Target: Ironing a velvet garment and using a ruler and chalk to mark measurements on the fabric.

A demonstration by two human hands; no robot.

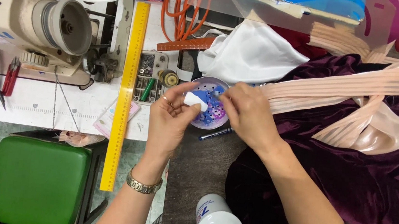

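left hand [169, 119] pinches a small white piece [195, 100], right hand [248, 113] closed over the round purple dish [210, 103]

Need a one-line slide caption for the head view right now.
Left hand pinches a small white piece over a round perforated dish, right hand beside peach pleated fabric.

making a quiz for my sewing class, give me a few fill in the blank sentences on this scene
1. The left hand holds a small ____ object over the round perforated dish.
2. The long ruler on the table is ____.
3. The stool has a ____ seat.
4. The left wrist wears a metal ____.

Missing words: white; yellow; green; bracelet
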